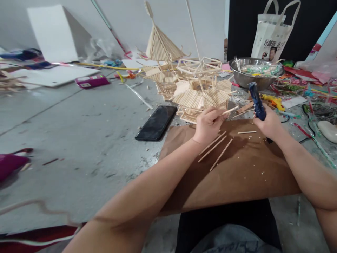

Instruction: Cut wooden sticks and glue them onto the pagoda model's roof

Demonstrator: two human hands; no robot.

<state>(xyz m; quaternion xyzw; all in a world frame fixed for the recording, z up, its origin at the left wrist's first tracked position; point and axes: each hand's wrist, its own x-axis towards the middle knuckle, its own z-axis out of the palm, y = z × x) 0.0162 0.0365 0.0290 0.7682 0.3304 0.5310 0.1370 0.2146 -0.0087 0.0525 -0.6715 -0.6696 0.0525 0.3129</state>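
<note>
Pinched in the fingers of my left hand (209,123) is a short thin wooden stick (231,110), its free end pointing right. My right hand (269,123) is wrapped round a dark blue glue gun (257,102), which is held upright with its lower part hidden by the palm. Between and below the hands, several loose wooden sticks (221,154) lie on a brown paper-like sheet (247,175). Just beyond my left hand stands a model tower part (202,96) built of thin sticks, with a tiered roof. Behind it rises a pointed stick roof (161,44) on another model.
A black phone (156,123) lies left of the sheet. At the back right are a metal bowl (243,75) of wrapped pieces, a white bag (273,37) and a yellow glue gun (273,101). Cords and scraps spread along the right. A purple box (92,81) sits farther left.
</note>
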